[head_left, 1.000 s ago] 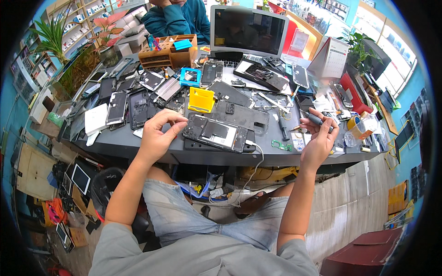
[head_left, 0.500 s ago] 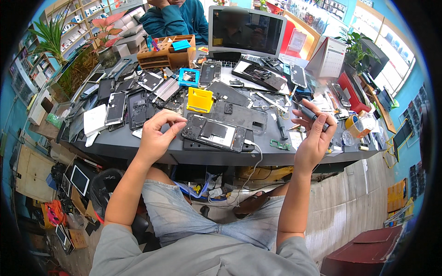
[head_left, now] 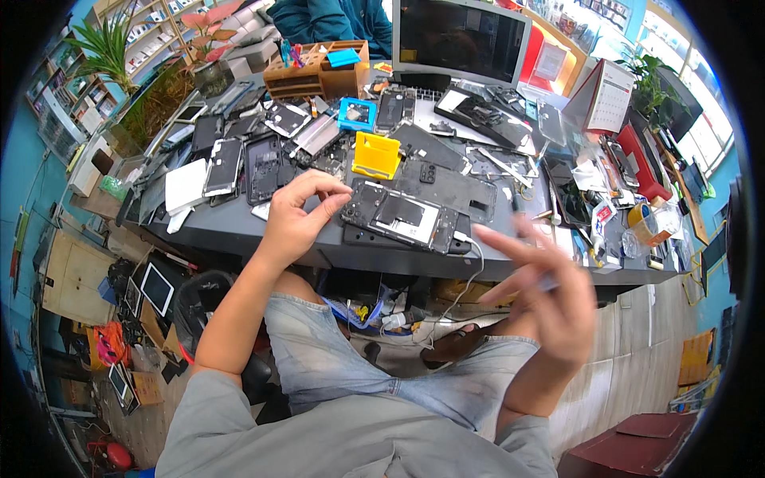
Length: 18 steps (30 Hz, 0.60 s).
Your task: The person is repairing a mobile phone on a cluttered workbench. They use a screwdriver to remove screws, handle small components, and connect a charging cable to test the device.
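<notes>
Phone (head_left: 402, 217) lies opened, unassembled; my left hand (head_left: 296, 215) pinches at its edge, right hand (head_left: 550, 295) spread, blurred, empty-looking.

The left hand (head_left: 299, 215) pinches at the bench's (head_left: 239, 231) front edge, touching an opened phone (head_left: 402, 219); the blurred right hand (head_left: 550, 299) is raised off the bench, fingers spread

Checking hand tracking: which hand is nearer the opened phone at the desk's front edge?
Left. The left hand hovers right at the opened phone's left end, fingertips pinched. The right hand is blurred, off the desk's front edge, below and right of it.
</notes>
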{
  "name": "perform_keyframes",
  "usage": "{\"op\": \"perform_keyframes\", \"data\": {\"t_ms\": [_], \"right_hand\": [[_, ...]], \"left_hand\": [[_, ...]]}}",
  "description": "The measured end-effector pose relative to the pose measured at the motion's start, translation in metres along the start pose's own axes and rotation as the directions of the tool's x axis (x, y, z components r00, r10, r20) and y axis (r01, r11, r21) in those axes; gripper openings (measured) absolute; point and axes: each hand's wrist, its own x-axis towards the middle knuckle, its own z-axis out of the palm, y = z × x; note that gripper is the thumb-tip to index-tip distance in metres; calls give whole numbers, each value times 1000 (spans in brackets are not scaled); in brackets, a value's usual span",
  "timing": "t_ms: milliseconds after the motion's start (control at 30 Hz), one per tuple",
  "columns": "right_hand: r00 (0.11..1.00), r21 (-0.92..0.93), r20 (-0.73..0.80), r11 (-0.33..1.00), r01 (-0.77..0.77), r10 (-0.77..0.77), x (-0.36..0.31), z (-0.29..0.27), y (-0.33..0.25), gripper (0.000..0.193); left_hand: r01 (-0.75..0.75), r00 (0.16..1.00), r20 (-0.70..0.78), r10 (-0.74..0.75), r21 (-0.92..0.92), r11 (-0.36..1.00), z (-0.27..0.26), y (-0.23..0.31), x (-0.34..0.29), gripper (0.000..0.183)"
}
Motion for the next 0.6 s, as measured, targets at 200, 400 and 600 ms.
{"op": "perform_keyframes", "data": {"t_ms": [200, 400, 600], "right_hand": [[998, -567, 51, 822, 57, -34, 15, -36, -15, 69], [990, -837, 141, 535, 120, -2, 9, -15, -6, 84], [974, -954, -206, 242, -178, -98, 20, -57, 1, 83]], "left_hand": [[-7, 1000, 2, 7, 6, 1000, -3, -1, -6, 11], [29, 999, 19, -30, 27, 999, -4, 3, -4, 9], [12, 1000, -7, -12, -12, 1000, 1, 2, 3, 11]]}}
